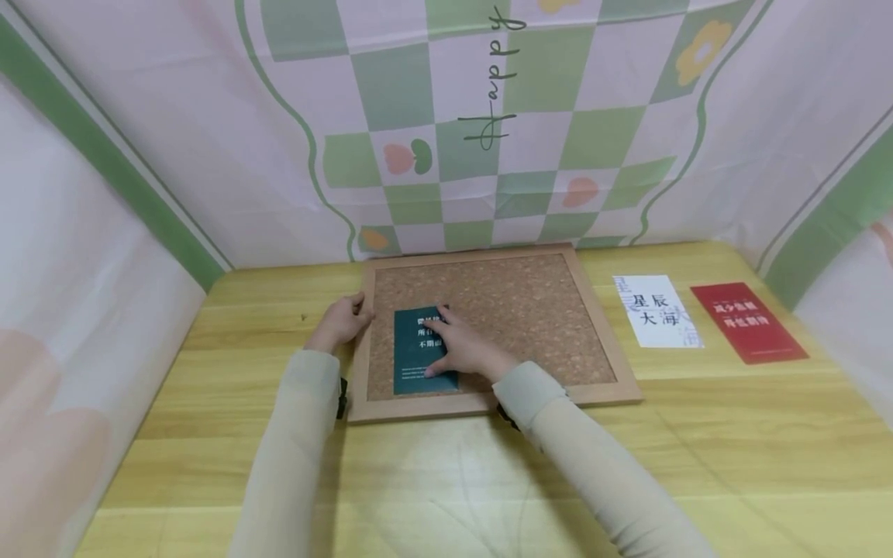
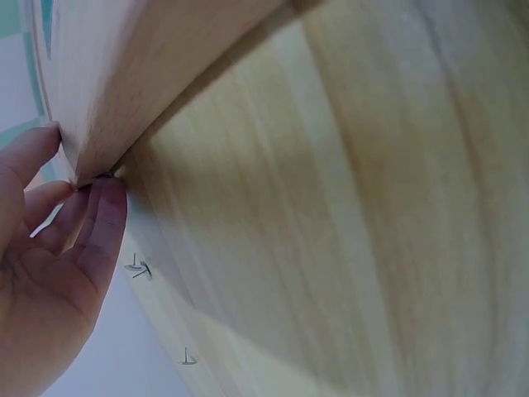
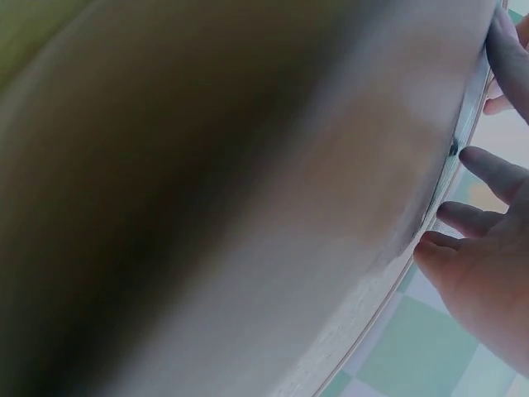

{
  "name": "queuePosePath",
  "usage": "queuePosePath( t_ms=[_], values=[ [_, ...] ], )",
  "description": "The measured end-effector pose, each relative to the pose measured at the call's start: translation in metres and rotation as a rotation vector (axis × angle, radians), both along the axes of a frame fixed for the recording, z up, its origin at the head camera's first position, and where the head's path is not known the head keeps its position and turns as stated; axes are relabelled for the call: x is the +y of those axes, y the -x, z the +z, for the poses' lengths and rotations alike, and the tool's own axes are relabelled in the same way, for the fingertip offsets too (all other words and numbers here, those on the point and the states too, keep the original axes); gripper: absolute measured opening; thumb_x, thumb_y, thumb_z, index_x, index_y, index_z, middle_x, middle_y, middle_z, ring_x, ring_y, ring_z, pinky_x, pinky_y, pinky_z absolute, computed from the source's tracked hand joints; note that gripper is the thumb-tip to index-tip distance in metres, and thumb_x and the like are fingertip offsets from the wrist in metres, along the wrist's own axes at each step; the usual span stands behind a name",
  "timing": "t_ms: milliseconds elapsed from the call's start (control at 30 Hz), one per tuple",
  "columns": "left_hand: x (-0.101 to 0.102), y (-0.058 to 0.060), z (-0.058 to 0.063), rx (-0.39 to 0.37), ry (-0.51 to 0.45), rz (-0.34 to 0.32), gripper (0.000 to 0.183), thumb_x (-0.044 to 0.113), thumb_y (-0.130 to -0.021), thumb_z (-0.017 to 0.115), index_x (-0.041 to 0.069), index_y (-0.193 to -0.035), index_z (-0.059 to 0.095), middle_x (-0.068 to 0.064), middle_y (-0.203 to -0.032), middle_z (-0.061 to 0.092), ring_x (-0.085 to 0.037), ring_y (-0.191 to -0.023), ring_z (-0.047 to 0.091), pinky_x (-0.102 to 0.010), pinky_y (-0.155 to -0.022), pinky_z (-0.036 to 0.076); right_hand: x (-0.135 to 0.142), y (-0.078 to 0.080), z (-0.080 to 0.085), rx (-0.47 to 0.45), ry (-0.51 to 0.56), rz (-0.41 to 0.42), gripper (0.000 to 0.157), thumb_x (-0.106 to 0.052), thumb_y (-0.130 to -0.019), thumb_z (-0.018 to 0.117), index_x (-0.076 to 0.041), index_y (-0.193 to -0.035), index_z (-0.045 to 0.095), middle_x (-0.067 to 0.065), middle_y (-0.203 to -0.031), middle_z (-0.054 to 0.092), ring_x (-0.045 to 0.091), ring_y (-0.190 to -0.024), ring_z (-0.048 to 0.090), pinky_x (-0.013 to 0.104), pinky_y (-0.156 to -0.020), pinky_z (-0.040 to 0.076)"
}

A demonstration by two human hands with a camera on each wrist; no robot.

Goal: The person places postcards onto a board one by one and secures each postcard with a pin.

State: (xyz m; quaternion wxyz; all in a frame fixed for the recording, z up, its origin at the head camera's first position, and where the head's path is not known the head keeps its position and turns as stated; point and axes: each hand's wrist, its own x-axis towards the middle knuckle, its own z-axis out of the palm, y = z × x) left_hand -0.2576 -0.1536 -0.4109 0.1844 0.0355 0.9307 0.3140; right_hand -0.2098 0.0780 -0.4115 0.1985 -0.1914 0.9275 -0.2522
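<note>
A wood-framed corkboard (image 1: 523, 318) lies on the table, with a dark green card (image 1: 412, 356) bearing white writing on its left part. My right hand (image 1: 466, 345) rests on that card with fingers and thumb spread, covering its right side. In the right wrist view the fingertips of the right hand (image 3: 488, 256) meet the board's surface. At the board's left edge, my left hand (image 1: 340, 322) grips the wooden frame. The left wrist view shows the left hand (image 2: 62, 248) with its thumb against the frame's face and its fingers at the lower edge.
Right of the board lie a white card (image 1: 656, 310) and a red card (image 1: 749, 322), both with writing. Several small thumbtacks (image 2: 140, 267) are on the wooden table (image 1: 418, 488) left of the board. A patterned cloth (image 1: 467, 77) hangs behind the table.
</note>
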Motion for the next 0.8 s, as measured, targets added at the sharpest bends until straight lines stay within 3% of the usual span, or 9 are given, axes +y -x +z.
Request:
queuePosePath(
  t_ms=[433,800],
  values=[
    [-0.0004,0.0022,-0.0004,0.001,-0.023,0.017,0.059,0.023,-0.102,0.041,0.002,-0.151,0.017,-0.02,-0.156,0.027,-0.036,-0.139,0.035,-0.046,-0.111,0.037,-0.0042,-0.0035,0.0027,0.032,-0.049,-0.017,0.09,-0.037,-0.078,0.078,-0.003,-0.148,0.032,0.018,-0.159,0.018,0.035,-0.148,0.015,0.048,-0.12,0.022],
    [-0.0005,0.0013,-0.0013,-0.036,-0.138,0.102,0.06,0.021,-0.101,0.044,0.004,-0.152,0.018,-0.023,-0.153,0.03,-0.037,-0.138,0.037,-0.046,-0.11,0.039,-0.0084,-0.0035,0.0026,0.023,-0.052,-0.02,0.089,-0.039,-0.079,0.076,-0.006,-0.149,0.031,0.017,-0.159,0.018,0.034,-0.148,0.017,0.048,-0.119,0.024]
  ],
)
